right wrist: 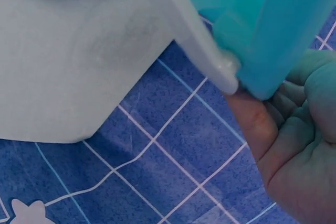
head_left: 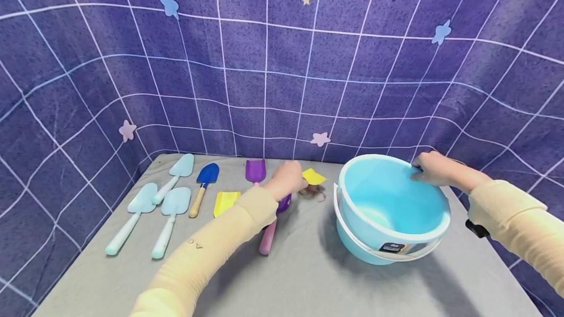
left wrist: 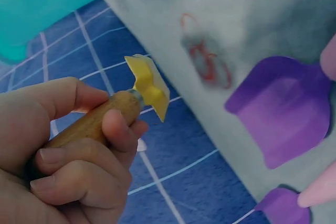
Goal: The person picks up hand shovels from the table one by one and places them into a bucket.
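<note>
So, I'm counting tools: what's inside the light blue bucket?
No tool shows inside the light blue bucket, only its far inner wall and what looks like part of the floor. The near wall covers the rest, so I can't tell what lies there.

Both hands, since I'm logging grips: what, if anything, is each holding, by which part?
Left hand: the yellow-headed tool, by its wooden handle. Right hand: the blue bucket, by its rim.

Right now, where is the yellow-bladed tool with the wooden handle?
In the head view, the yellow-bladed tool is just right of centre, left of the light-blue bucket. The left hand grips its wooden handle in the left wrist view.
</note>
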Available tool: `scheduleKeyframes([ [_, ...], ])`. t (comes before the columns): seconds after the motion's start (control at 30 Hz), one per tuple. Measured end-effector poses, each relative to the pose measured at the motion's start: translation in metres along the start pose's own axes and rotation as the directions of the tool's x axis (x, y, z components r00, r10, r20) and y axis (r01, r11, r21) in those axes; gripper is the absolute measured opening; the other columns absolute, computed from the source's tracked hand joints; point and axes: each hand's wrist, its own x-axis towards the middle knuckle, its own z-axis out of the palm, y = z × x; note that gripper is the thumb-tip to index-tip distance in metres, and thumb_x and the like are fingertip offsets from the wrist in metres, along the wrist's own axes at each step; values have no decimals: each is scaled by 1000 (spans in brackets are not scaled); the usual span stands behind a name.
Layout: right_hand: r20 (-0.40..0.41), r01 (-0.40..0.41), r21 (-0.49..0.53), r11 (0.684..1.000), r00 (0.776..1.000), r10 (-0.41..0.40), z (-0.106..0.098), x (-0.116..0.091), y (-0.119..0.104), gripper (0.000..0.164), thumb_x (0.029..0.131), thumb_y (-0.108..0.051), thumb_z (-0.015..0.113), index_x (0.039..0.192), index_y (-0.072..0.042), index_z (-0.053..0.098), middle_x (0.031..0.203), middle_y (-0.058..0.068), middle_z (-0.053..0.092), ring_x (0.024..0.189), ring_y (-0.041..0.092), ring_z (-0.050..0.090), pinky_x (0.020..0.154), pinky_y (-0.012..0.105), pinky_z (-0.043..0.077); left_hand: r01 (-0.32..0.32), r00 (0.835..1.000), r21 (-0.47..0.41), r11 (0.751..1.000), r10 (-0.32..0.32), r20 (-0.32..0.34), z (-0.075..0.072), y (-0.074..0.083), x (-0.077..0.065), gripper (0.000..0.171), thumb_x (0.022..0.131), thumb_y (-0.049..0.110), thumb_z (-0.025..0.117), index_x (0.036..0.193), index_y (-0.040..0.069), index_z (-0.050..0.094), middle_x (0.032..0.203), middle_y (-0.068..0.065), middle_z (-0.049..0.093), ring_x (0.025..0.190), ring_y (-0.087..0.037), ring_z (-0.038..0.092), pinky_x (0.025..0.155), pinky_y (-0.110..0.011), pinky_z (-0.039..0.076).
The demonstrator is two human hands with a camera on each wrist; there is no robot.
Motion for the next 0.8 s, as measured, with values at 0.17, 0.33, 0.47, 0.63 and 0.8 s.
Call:
scheduleKeyframes([
  [0.17, -15, 5, -17, 1000, 1000, -5, 1, -2, -1, 31, 82, -12, 68, 64, -11, 44, 59, -5, 27, 53, 11, 31, 51, 26, 30, -99, 993, -66, 993, 94, -76, -21, 4, -14, 42, 80, 20, 65, 53, 16, 34, 52, 4, 28, 50, -12, 33, 45, -25, 31],
  [0.33, -35, 18, -17, 1000, 999, -18, 3, -3, 0, 25, 82, -11, 68, 66, -10, 49, 59, -5, 31, 54, 11, 35, 51, 26, 32, -156, 978, -64, 986, 146, -148, -46, 7, -24, 42, 78, 18, 58, 48, 16, 28, 49, 7, 20, 48, -12, 28, 44, -26, 28],
  [0.47, -51, 23, -27, 999, 998, -24, 3, -2, -2, 25, 81, -10, 69, 66, -9, 50, 59, -5, 33, 54, 11, 36, 51, 27, 34, -193, 968, -79, 978, 176, -181, -69, 10, -29, 42, 79, 21, 58, 47, 17, 31, 46, 8, 23, 45, -8, 25, 41, -24, 24],
  [0.63, -44, 10, -34, 999, 999, -11, 3, -2, -4, 25, 82, -10, 68, 66, -9, 49, 59, -4, 32, 54, 12, 37, 51, 27, 35, -273, 945, -81, 959, 252, -206, -96, 17, -35, 39, 79, 20, 61, 51, 17, 33, 47, 9, 26, 44, -5, 23, 42, -20, 20],
  [0.8, -45, 15, -44, 999, 999, -17, 3, -1, -5, 29, 82, -10, 68, 64, -11, 45, 59, -5, 28, 53, 12, 35, 51, 27, 33, -386, 903, -18, 922, 374, -210, -115, 25, -44, 40, 81, 19, 61, 53, 17, 33, 52, 7, 26, 48, -6, 24, 47, -21, 21],
])
